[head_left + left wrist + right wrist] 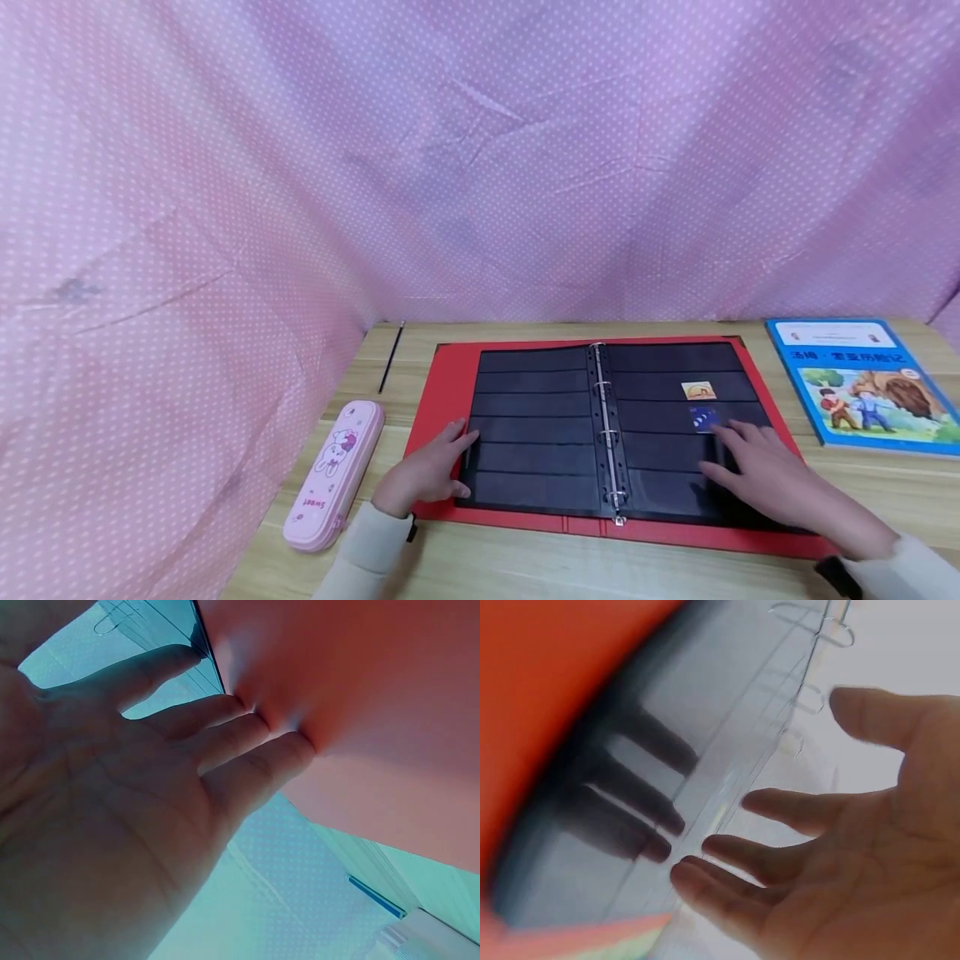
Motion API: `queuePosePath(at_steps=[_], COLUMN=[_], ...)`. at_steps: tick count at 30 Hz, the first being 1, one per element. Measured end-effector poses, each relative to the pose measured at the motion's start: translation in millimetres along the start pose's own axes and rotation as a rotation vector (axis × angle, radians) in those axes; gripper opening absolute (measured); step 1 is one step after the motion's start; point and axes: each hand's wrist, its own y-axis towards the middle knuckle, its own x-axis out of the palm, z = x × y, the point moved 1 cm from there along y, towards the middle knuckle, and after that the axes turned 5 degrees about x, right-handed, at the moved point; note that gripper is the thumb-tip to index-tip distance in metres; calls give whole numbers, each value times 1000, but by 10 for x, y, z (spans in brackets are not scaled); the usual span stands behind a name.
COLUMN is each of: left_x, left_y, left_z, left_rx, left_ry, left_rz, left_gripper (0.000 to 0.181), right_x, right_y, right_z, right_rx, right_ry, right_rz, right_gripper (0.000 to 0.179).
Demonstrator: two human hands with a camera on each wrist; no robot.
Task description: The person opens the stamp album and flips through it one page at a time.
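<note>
Scanning rightward, I pass a pink pencil case (333, 475), then the left hand (427, 472), fingers spread, touching the left side of the open red binder (444, 385). On its right page (663, 452) a yellow card (699, 391) sits above a blue card (702, 418); beside that, the right hand (776, 479) is spread too, though I can't confirm contact.

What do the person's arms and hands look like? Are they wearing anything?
Both sleeves are long and pale cream, looking plain. Something black shows by each cuff, perhaps a strap, but too little is visible to tell. The hands are bare: no gloves or rings show.
</note>
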Motion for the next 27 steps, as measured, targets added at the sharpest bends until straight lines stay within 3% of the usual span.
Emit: queuePosePath(at_steps=[4, 9, 18, 27], left_x=[-3, -13, -14, -18], left_y=[-7, -15, -26, -31], left_z=[3, 14, 22, 35], left_rx=[13, 20, 13, 9], left_ry=[-2, -1, 0, 3], left_rz=[-2, -1, -6, -4], left_gripper=[84, 83, 83, 83], right_x=[53, 91, 18, -126], right_y=[-137, -219, -241, -396], right_z=[289, 443, 410, 267], right_rx=[59, 124, 125, 129], right_ry=[5, 43, 90, 148], right_rz=[-45, -64, -37, 133], right_gripper=[96, 103, 94, 77])
